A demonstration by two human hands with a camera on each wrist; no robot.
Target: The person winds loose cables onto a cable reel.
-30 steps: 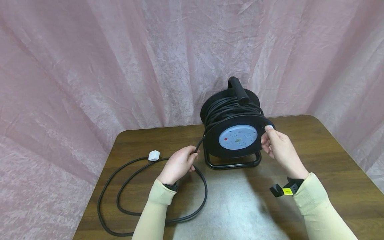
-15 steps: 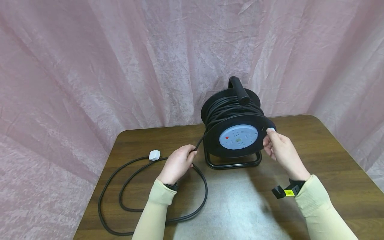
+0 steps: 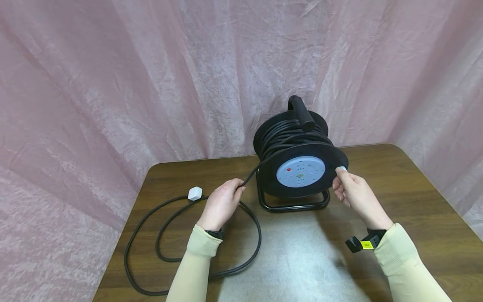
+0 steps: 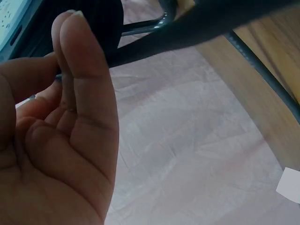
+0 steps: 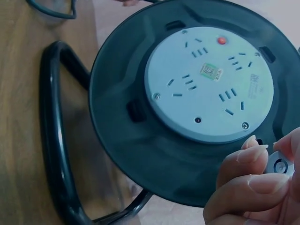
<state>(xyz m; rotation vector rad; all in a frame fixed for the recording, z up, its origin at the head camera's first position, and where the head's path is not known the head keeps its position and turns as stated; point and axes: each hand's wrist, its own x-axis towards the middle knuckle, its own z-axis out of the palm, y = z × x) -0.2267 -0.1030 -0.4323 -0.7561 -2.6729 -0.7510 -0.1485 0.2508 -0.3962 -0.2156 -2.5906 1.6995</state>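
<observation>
A black cable reel [image 3: 266, 180] stands on its tubular frame near the back of the table. Its front disc carries a pale blue socket panel [image 5: 183, 105] with a red button [image 5: 221, 41]. Dark cable [image 3: 275, 138] is wound round the drum under a black carrying handle [image 3: 300, 115]. With thumb and fingers, my left hand [image 3: 220, 203] pinches the free cable [image 4: 145, 47] left of the reel. My right hand [image 3: 358, 197] pinches a small grey winding knob [image 5: 280, 166] at the right side of the disc.
Loose cable [image 3: 128, 251] lies in loops on the left of the wooden table [image 3: 411, 201], partly behind the left sleeve. A white plug [image 3: 195, 193] rests by the loops. Pink curtain [image 3: 211, 84] hangs behind the table and at both sides.
The reel's disc has turned slightly clockwise, with my right hand following the knob downward. The inner cable loop on the table has become smaller. My left hand has moved slightly left.
</observation>
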